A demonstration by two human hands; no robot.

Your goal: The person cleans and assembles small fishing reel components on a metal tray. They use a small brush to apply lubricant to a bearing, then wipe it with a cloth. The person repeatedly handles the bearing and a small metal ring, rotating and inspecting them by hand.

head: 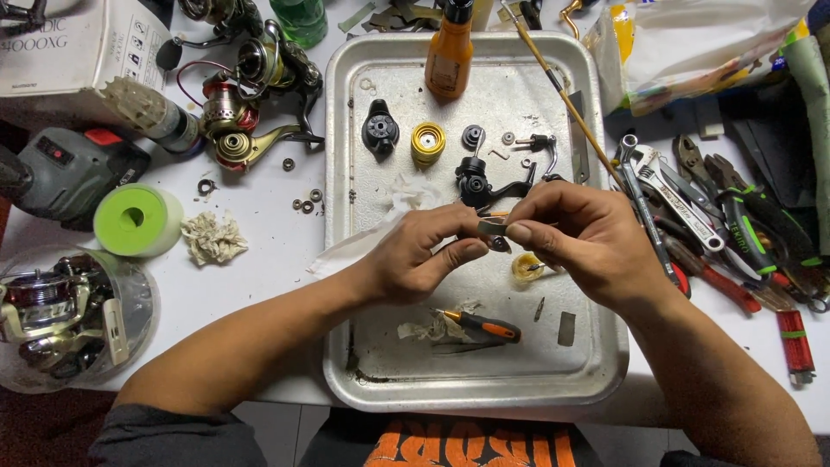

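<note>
Green tape roll (137,220), orange bottle (450,50), yellow spool (427,143), wrenches (659,186) right of tray (553,380)

A white table (259,216) fills almost the whole view, seen from straight above under even, bright light that throws only faint shadows. Its surface is smudged and grimy in places, with dark marks near the middle. Along the near edge the table ends in a straight line, and below it shows a strip of pale tiled floor (277,432) with thin grout lines. At the far left edge a darker, reddish-brown patch of floor or mat (35,432) appears.
</note>
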